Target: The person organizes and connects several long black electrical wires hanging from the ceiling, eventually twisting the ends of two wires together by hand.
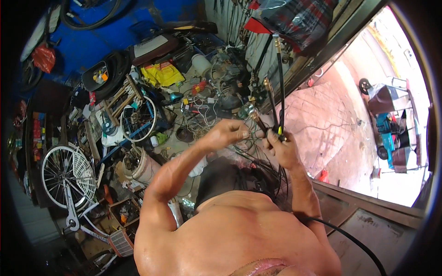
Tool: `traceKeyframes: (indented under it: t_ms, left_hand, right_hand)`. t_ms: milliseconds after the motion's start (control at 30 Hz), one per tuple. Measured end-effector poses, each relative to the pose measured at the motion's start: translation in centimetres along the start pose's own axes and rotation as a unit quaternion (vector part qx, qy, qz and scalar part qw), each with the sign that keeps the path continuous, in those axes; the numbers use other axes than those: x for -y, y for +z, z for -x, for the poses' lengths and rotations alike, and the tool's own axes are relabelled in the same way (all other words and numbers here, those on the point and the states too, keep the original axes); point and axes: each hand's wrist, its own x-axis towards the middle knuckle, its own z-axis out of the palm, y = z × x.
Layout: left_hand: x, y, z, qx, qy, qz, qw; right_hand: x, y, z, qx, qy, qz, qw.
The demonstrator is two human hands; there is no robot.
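Black hoses (280,78) with brass-coloured metal end fittings (267,83) stand up in a bunch from my right hand (283,151). Its fingers are closed round them, and a small yellow piece shows just above the grip. Dark thin lengths hang below that hand toward my lap. Close by on the left, my left hand (227,134) is held with thumb and fingers pinched together, pointing toward the hoses. What the pinch holds, if anything, is too small to make out. A black cable (357,239) runs from beside my right forearm to the lower right.
Cluttered floor ahead: tangled wires, a yellow bag (162,74), a spoked wheel (138,118) and a bucket (143,168). A white bicycle (73,221) lies at left. Right, past the door frame (338,48), a blue three-wheeled vehicle (386,133) stands outside. A plaid bag (308,23) hangs above.
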Motion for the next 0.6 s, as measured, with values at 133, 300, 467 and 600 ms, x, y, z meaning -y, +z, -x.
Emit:
traceKeyframes:
  t_ms: [133,300,467,600]
  left_hand:
    - [-1.3,3.5,3.2,-0.142,0.125,-0.145,0.971]
    - [-4.8,3.0,4.2,-0.119,0.163,-0.370,0.907]
    - [-7.0,-2.0,2.1,0.083,0.253,-0.529,0.806]
    - [-7.6,-2.1,1.3,0.147,0.215,-0.427,0.866]
  right_hand:
    - [-3.4,-0.5,-1.8,-0.050,-0.061,0.118,0.990]
    - [-6.3,1.0,-2.7,-0.017,-0.098,0.235,0.967]
    - [-4.5,1.7,-1.6,0.148,0.000,0.215,0.965]
    - [-3.7,0.6,-0.5,0.238,0.176,0.109,0.949]
